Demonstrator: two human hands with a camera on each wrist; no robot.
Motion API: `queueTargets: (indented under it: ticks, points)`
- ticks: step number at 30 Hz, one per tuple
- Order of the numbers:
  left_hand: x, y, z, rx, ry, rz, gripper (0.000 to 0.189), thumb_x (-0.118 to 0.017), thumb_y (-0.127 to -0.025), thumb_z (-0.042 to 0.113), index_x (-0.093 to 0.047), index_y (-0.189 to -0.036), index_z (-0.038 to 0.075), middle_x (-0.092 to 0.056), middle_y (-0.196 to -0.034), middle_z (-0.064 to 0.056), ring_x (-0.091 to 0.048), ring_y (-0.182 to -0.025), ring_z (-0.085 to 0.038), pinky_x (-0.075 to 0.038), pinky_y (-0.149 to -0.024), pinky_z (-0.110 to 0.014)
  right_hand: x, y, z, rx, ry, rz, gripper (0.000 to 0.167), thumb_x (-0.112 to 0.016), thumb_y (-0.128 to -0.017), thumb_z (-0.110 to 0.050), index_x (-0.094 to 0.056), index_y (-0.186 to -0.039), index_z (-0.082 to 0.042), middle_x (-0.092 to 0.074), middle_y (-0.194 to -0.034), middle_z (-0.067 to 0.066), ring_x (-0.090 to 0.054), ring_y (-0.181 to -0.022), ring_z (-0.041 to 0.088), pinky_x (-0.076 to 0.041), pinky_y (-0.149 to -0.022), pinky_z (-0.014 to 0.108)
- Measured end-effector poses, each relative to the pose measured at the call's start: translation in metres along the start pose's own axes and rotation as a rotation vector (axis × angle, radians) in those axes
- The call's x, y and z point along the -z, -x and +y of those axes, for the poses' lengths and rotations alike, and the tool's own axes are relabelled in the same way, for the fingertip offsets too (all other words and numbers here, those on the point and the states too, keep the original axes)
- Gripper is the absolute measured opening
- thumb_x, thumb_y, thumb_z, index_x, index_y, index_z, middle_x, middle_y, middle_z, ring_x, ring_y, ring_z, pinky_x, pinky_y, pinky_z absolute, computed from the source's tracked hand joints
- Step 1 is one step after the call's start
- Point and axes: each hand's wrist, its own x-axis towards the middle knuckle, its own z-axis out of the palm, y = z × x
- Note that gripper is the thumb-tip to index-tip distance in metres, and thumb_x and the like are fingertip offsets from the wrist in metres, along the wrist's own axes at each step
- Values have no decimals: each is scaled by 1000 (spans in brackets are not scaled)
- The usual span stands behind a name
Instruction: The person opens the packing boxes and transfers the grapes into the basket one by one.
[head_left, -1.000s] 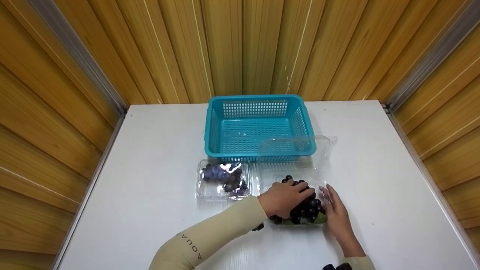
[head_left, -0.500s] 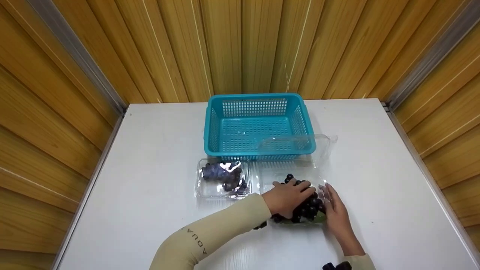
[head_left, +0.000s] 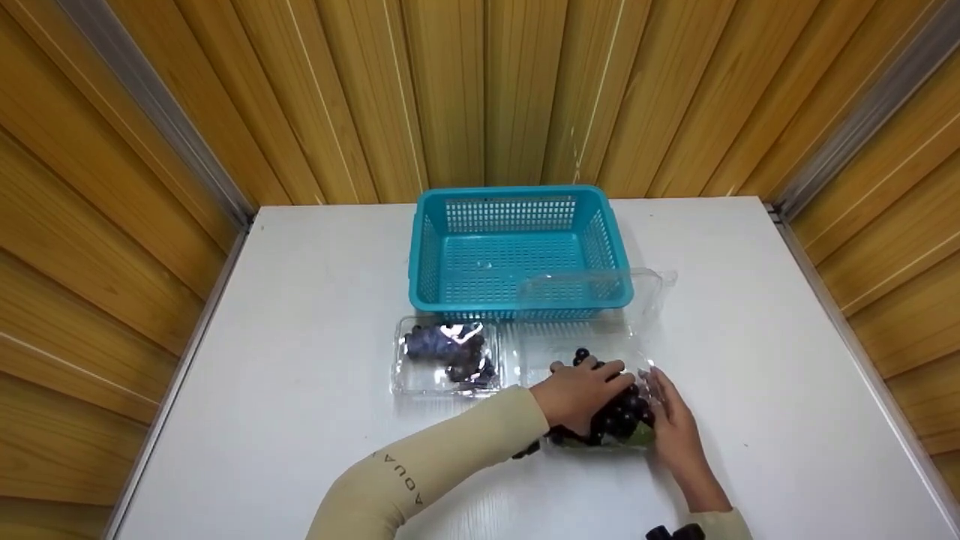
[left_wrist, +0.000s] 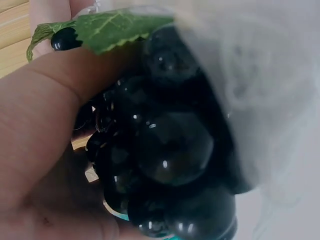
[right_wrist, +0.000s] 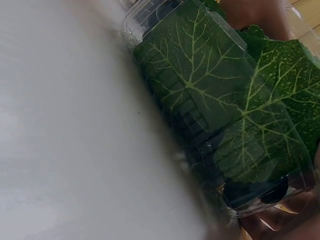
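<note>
A bunch of dark grapes (head_left: pixel 621 420) with green leaves (right_wrist: pixel 200 85) sits in the base of a clear plastic clamshell box (head_left: pixel 577 349), its lid swung up against the basket. My left hand (head_left: pixel 577 394) grips the bunch from above; in the left wrist view its thumb lies along the grapes (left_wrist: pixel 175 150) under a leaf (left_wrist: pixel 117 30). My right hand (head_left: pixel 675 424) holds the box's right side, fingers behind the wall. The right wrist view shows leaves pressed against the clear wall. Left fingertips partly cover the bunch.
Behind the box stands a turquoise plastic basket (head_left: pixel 510 307), partly overlapped by the raised lid. Left of the box is a second clear clamshell (head_left: pixel 405 379), closed, with dark grapes inside. All rest on a white table (head_left: pixel 315 337) bordered by wood-patterned walls (head_left: pixel 517 90).
My left hand has shifted slightly to the right, with the grapes under it moving a little. My right hand stays at the box's side.
</note>
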Motion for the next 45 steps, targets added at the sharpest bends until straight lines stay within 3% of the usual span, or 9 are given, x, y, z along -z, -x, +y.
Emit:
queueTargets:
  ticks: [3,8,10,12,17,23,30,36,45]
  points:
    - [-2,-2,1,10,-28,-9,95,-76,-73,53,-23,-148,28,-28,-154,8,-44,-132,-20,-56,-84,-49,-1,0,0,0,-2,0,56,-28,-104,-6,-8,-156,-10,-23,-160,14,-16,-149,29,-16,-119,45]
    - [-3,-5,2,30,-17,-20,95,-76,-73,53,-24,-148,27,-28,-152,8,-46,-130,-19,-55,-84,-50,-1,0,1,4,-4,6,55,-29,-104,-7,-10,-156,-11,-26,-159,14,-17,-149,29,-16,-120,45]
    - [-3,-5,2,34,-8,-16,95,-76,-73,54,-24,-148,28,-29,-151,7,-46,-129,-19,-55,-84,-50,-1,0,1,11,-9,11,55,-29,-105,-8,-11,-156,-11,-26,-159,14,-17,-149,29,-16,-120,42]
    - [-4,-5,3,38,-12,-8,95,-75,-73,54,-24,-149,28,-29,-151,7,-47,-128,-18,-55,-84,-49,-1,0,2,24,-13,13,55,-30,-105,-8,-11,-156,-10,-26,-159,15,-18,-149,30,-19,-120,28]
    - [-4,-5,3,37,-27,23,95,-75,-74,55,-24,-149,27,-32,-150,6,-50,-125,-18,-56,-83,-48,-1,2,1,89,-45,30,53,-30,-104,-4,-14,-155,-5,-31,-156,18,-23,-146,32,-21,-100,-3]
    - [-9,-6,1,22,-1,82,93,-77,-72,55,-30,-147,27,-37,-146,5,-52,-122,-18,-55,-85,-47,-4,2,3,116,-51,40,53,-30,-104,-3,-14,-155,-6,-35,-154,19,-26,-144,33,-21,-99,-3]
    - [-14,-7,-2,-3,15,161,76,-79,-79,28,-37,-142,26,-43,-143,5,-54,-119,-18,-56,-88,-42,-4,1,4,102,-58,60,53,-30,-104,-3,-16,-154,-5,-36,-153,18,-28,-145,31,-21,-99,-3]
    - [-17,-7,-6,-13,25,205,70,-78,-78,16,-41,-137,27,-49,-136,6,-56,-116,-16,-54,-91,-38,-3,2,2,42,-55,44,54,-29,-104,-5,-13,-155,-9,-31,-157,15,-25,-147,29,-21,-98,-3]
    - [-18,-7,-11,-39,-5,253,62,-76,-80,20,-46,-134,27,-53,-131,7,-58,-111,-16,-54,-87,-41,-6,1,2,55,-87,63,53,-29,-104,-4,-16,-155,-8,-35,-155,14,-33,-142,28,-28,-95,-3]
